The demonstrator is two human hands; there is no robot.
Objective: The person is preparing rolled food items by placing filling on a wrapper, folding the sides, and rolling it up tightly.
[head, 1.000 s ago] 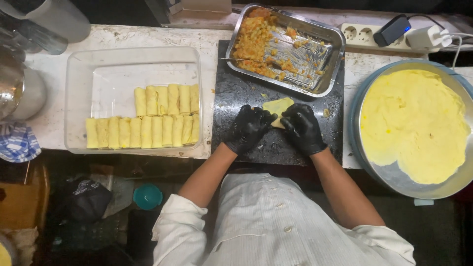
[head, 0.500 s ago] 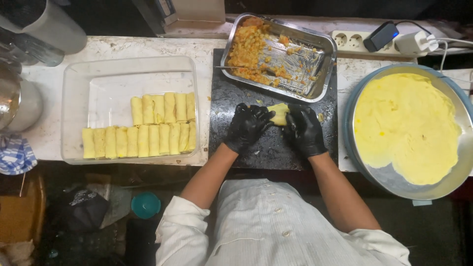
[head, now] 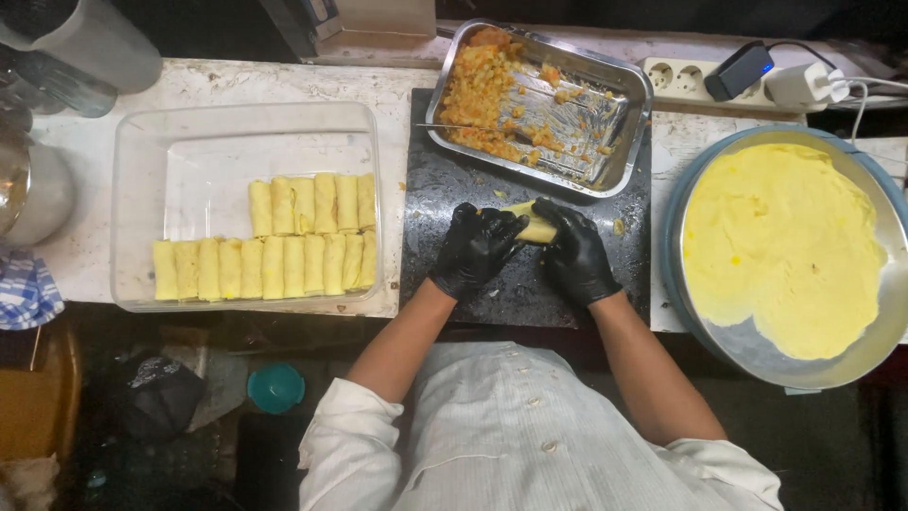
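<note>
Both my hands wear black gloves and rest on a dark cutting board [head: 445, 194]. My left hand [head: 475, 248] and my right hand [head: 573, 254] together grip a small yellow rolled crepe [head: 532, 227], which shows between the fingers. Behind the board stands a steel tray of orange-yellow filling [head: 492, 104] with a utensil lying in it. At the left a clear rectangular container [head: 170, 142] holds several finished yellow rolls [head: 284, 251] in two rows.
A large round pan [head: 757, 350] at the right carries a stack of thin yellow crepes [head: 780, 237]. A power strip [head: 686, 80] with plugs lies at the back right. Metal and glass vessels [head: 57, 47] stand at the far left, and a blue checked cloth [head: 24, 289].
The flat crepe piece under my hands has become a tight roll, with both hands closing in around it. The camera has shifted slightly.
</note>
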